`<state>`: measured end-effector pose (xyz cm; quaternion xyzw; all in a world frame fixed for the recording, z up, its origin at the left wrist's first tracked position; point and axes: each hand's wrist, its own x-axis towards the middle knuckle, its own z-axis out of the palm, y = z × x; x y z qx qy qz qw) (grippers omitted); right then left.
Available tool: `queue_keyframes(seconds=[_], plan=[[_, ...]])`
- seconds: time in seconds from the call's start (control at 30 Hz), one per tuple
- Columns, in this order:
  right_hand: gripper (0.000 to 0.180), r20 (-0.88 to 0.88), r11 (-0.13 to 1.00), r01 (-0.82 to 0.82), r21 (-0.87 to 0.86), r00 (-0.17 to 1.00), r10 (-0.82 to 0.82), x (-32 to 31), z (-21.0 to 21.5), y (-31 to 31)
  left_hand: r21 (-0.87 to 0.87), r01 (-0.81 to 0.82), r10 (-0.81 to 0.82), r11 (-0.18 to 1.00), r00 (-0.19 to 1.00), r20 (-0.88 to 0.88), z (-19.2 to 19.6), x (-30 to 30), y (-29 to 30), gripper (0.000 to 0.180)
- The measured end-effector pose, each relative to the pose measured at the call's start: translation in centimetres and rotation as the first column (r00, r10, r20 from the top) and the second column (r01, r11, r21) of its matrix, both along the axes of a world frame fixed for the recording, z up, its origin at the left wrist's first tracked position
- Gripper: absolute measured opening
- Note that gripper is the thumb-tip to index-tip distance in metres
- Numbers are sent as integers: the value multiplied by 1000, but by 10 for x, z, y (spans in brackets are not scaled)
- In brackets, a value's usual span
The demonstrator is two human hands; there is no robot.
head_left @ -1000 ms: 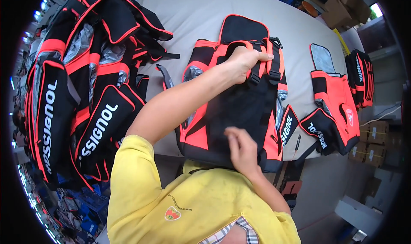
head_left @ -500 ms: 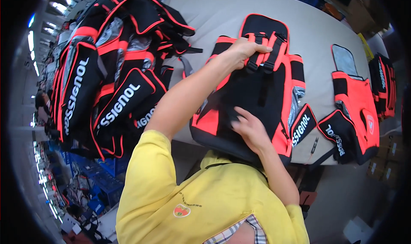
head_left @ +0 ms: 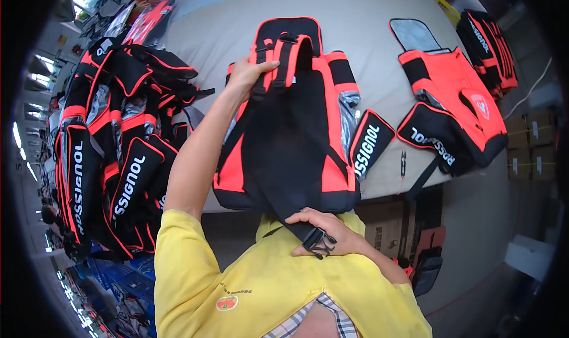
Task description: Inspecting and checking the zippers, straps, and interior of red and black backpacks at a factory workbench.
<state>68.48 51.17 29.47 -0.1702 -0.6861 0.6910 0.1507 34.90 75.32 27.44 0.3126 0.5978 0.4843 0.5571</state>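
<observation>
A black and neon-coral backpack [head_left: 339,178] lies on the pale table with its strap side up and its flap [head_left: 287,27] pointing away from me. My left hand [head_left: 249,76] is closed round a coral and black shoulder strap [head_left: 285,62] near the top of the bag. Low in front of me, by the table's near edge, my right hand [head_left: 325,226] grips a wide black belt [head_left: 275,184]. A black plastic buckle [head_left: 317,241] hangs from the belt's end beside my fingers. The belt partly hides the back panel.
Several matching bags [head_left: 133,160] are piled at the left. Another coral bag [head_left: 450,80] lies at the right with its flap open, and more bags [head_left: 489,50] stand behind it. Small black thread snips [head_left: 403,163] rest near the table's front edge. Cartons [head_left: 530,139] stand at far right.
My right hand, empty before over the back panel, now holds the black belt and has drawn it toward me. My left hand stays on the shoulder strap. The view has shifted right.
</observation>
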Motion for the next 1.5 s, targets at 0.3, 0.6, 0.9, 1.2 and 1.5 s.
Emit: queue_keyframes(seconds=[0.3,0.6,0.9,1.2,1.5], plan=[[106,-444,775,-43,-631,839,-315,40,-43,-6,245,81,162,966,547,-821,-16,0,-144,84],[60,-107,869,86,-487,982,-157,35,-26,26,105,523,-142,846,412,-900,36,139,-295,98],[61,-183,949,218,230,967,-178,50,15,13,313,550,299,774,118,-947,42,134,-318,44],[33,401,959,281,31,876,-269,89,-56,-17,185,691,143,699,118,-983,8,170,-344,21],[38,392,953,111,-281,920,9,48,-74,-22,847,-359,602,392,796,59,39,72,-316,31]])
